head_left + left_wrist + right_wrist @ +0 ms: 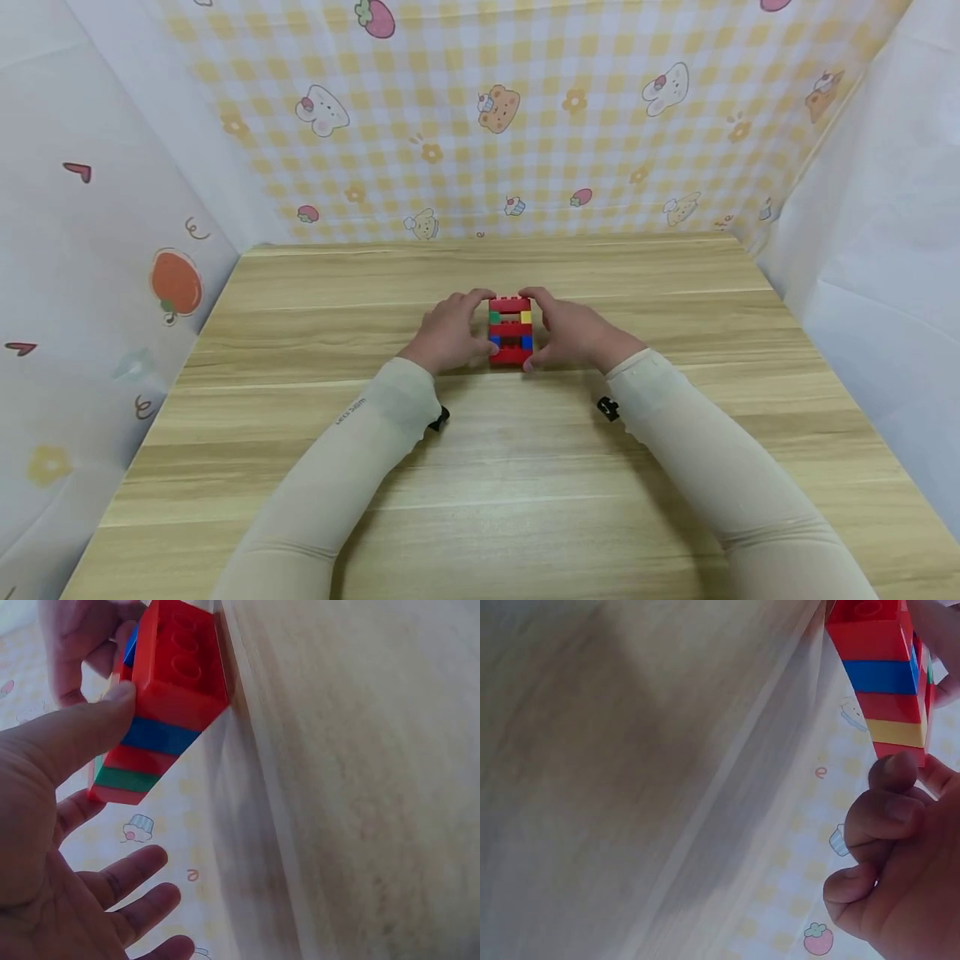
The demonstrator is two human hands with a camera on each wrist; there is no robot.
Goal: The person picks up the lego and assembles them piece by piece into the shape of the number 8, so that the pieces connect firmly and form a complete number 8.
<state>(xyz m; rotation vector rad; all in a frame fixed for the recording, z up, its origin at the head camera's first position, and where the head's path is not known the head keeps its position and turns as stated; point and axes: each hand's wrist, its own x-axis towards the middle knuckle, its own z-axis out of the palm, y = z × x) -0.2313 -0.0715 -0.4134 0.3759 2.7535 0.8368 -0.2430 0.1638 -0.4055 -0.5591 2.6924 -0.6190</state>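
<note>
A toy-brick stack [511, 331] is held between both hands. Long red bricks form its three levels, with small blue bricks between the lower two and a green and a yellow brick between the upper two. My left hand [450, 333] pinches its left side, thumb at the bottom red brick and index finger near the top. On the opposite side, my right hand [577, 335] grips it between thumb and index finger. The hollow underside of the bottom red brick [184, 656] shows in the left wrist view. My right hand's other fingers [881, 817] are bent, off the bricks.
A wood-grain table [495, 500] lies under the hands. Behind it hangs a yellow checked cloth [450, 125] with cartoon prints. White cloth walls [877, 250] stand at both sides. Small black pieces [608, 408] show by both wrists.
</note>
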